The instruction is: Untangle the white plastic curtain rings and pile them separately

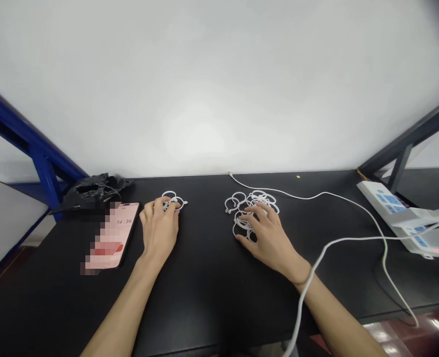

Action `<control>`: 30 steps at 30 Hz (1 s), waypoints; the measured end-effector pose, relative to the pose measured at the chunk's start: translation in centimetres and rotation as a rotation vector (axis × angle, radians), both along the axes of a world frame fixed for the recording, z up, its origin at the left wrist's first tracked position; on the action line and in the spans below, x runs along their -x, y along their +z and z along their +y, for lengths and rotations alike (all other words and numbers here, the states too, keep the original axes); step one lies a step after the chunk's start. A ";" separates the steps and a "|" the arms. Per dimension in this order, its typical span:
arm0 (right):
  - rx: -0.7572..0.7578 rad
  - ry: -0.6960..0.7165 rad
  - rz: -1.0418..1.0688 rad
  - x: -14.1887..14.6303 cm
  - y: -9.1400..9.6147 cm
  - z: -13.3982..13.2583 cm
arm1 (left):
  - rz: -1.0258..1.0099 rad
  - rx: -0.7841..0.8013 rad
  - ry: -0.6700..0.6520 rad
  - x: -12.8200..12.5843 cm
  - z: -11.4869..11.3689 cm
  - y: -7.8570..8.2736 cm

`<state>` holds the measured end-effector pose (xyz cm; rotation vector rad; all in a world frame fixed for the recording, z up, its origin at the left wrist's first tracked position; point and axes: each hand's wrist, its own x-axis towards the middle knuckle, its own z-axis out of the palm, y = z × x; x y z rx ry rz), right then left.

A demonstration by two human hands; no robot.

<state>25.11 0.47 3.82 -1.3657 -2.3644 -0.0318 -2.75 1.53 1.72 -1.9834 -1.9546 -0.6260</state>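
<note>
Toward the left of the black table, my left hand (159, 223) has its fingers curled and drawn together on a small group of thin white open rings (169, 193). Its fingertips partly cover them. A larger tangled pile of the same white rings (266, 197), some with small knobs at the ends, lies right of centre. Over the near side of that pile rests my right hand (269, 235), fingers spread and bent, thumb out to the left. The fingers touch or hover just above the rings, and nothing is visibly gripped.
A phone (124, 230) lies left of my left hand, with crumpled black plastic (96, 188) behind it. A white power strip (394, 213) with plugged-in adapters stands at the right. One white cable (338, 240) crosses over my right forearm. The black table (204, 287) meets a white wall.
</note>
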 end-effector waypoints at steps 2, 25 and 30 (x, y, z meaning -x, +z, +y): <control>-0.001 0.012 0.006 0.1 0.0 0.0 | -0.023 -0.015 -0.018 -0.3 -0.1 0.0; 0.062 0.304 0.514 2.1 -0.1 -1.1 | -1.211 0.520 -0.392 -5.9 -3.1 2.3; 0.057 0.279 0.596 2.2 0.0 -1.1 | -1.217 0.541 -0.416 -5.7 -3.2 2.3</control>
